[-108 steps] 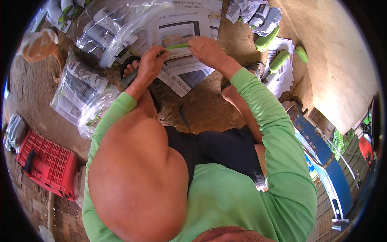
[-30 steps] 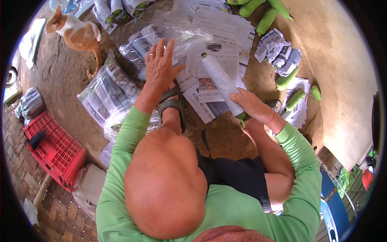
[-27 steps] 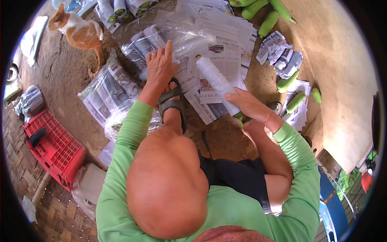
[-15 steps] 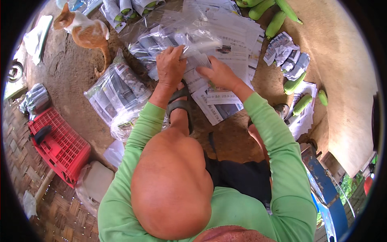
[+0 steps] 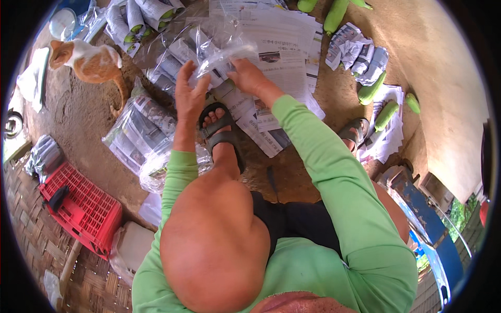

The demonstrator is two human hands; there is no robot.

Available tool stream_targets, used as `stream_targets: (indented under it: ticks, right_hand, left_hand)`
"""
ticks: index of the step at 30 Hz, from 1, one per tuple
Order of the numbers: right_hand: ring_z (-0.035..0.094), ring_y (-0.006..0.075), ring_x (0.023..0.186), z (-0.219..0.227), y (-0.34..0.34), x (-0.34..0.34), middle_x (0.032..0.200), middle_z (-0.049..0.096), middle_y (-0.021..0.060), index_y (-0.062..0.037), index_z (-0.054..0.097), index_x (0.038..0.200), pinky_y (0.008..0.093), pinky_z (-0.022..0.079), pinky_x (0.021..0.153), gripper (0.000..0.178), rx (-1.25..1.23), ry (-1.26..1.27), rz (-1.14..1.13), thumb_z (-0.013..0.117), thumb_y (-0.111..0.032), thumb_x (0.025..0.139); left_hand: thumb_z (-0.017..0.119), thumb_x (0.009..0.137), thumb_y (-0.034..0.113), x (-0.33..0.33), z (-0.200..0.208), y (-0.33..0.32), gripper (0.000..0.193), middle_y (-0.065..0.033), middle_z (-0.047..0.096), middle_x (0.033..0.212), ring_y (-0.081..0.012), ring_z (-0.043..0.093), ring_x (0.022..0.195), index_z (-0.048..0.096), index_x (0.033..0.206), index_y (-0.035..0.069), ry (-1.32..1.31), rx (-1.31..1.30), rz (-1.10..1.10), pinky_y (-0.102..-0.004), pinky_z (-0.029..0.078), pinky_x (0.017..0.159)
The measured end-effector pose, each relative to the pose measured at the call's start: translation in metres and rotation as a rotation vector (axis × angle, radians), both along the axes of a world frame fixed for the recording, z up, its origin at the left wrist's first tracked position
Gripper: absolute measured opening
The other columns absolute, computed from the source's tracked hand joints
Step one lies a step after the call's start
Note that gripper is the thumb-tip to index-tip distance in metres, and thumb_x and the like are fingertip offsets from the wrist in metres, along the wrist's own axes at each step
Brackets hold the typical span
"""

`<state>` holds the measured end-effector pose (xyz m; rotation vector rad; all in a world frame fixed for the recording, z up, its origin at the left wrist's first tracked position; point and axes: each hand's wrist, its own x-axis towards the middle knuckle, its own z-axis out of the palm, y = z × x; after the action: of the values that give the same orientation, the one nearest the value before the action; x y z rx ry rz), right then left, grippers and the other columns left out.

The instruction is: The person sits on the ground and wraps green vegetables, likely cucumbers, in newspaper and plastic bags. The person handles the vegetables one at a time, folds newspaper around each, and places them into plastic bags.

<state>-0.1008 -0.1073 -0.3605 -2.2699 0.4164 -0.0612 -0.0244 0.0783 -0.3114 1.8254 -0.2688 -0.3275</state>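
Note:
A clear plastic bag (image 5: 209,55) lies spread in front of me, with several newspaper-wrapped bundles (image 5: 182,50) inside or beneath it. My left hand (image 5: 190,96) is at its near edge, thumb and fingers apart, with nothing visibly gripped. Opposite it, my right hand (image 5: 253,79) pinches the bunched edge of the bag between thumb and fingers; the fingertips are partly covered by the shiny plastic. Under my right hand and beyond it lie flat newspaper sheets (image 5: 282,78). Left of my sandalled foot rests another filled plastic bag (image 5: 143,128) with newspaper-wrapped contents.
An orange and white cat (image 5: 94,62) stands at the left. Long green gourds (image 5: 335,15) and paper-wrapped ones (image 5: 360,55) lie at the right, with a bare gourd (image 5: 386,116) on paper sheets. Wrapped gourds (image 5: 134,18) sit far left; a red plastic crate (image 5: 86,203) is near left.
My left hand has opened and come away from the bag edge it was gripping. My right hand has moved up to the bunched plastic. The whole view has shifted somewhat.

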Motion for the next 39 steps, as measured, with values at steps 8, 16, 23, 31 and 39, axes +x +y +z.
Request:
stream_targets:
  ticks: [8,16,23,31,39]
  right_hand:
    - [0.073,0.0319,0.090,0.052,-0.095,-0.116,0.102,0.076,0.0204,-0.0005,0.074,0.118,0.0412,0.057,0.086,0.032,0.105,0.257,-0.011,0.063,-0.022,0.097]
    - [0.070,0.0165,0.072,0.066,-0.263,-0.108,0.091,0.076,0.0105,0.0028,0.073,0.118,0.0321,0.056,0.070,0.035,-0.043,0.155,-0.380,0.068,-0.023,0.095]
    - [0.076,0.0228,0.074,0.035,-0.355,-0.028,0.090,0.076,0.0149,0.0088,0.066,0.115,0.0343,0.060,0.069,0.058,-0.460,0.292,-0.458,0.073,-0.044,0.092]
    - [0.063,0.0180,0.053,0.030,-0.367,0.001,0.074,0.069,0.0117,0.0085,0.065,0.109,0.0323,0.052,0.052,0.060,-0.014,0.442,-0.591,0.080,-0.046,0.089]
    - [0.051,0.0124,0.055,0.067,-0.322,-0.056,0.072,0.051,-0.0002,-0.0081,0.061,0.104,0.0269,0.040,0.047,0.037,0.987,0.082,-0.769,0.078,-0.039,0.095]
  left_hand:
    - [0.078,0.090,0.009,-0.040,0.042,0.003,0.026,-0.0142,0.073,0.103,-0.0283,0.069,0.097,0.071,0.113,0.000,-0.432,0.181,-0.062,-0.0396,0.055,0.087]
    - [0.076,0.093,0.014,-0.103,0.029,-0.022,0.018,-0.0150,0.073,0.099,-0.0357,0.070,0.091,0.074,0.109,0.005,-0.074,0.083,-0.879,-0.0411,0.056,0.078]
    - [0.071,0.094,0.016,-0.105,0.033,-0.032,0.017,-0.0155,0.074,0.102,-0.0387,0.070,0.095,0.074,0.108,0.006,-0.033,0.150,-0.978,-0.0453,0.056,0.082]
    - [0.070,0.095,0.019,-0.103,0.024,-0.029,0.019,-0.0162,0.074,0.104,-0.0393,0.070,0.096,0.074,0.107,0.006,0.109,0.218,-0.989,-0.0473,0.056,0.084]
    - [0.072,0.097,0.020,-0.096,0.024,-0.033,0.026,-0.0151,0.075,0.104,-0.0276,0.072,0.093,0.073,0.116,0.002,0.332,0.187,-0.782,-0.0372,0.056,0.082]
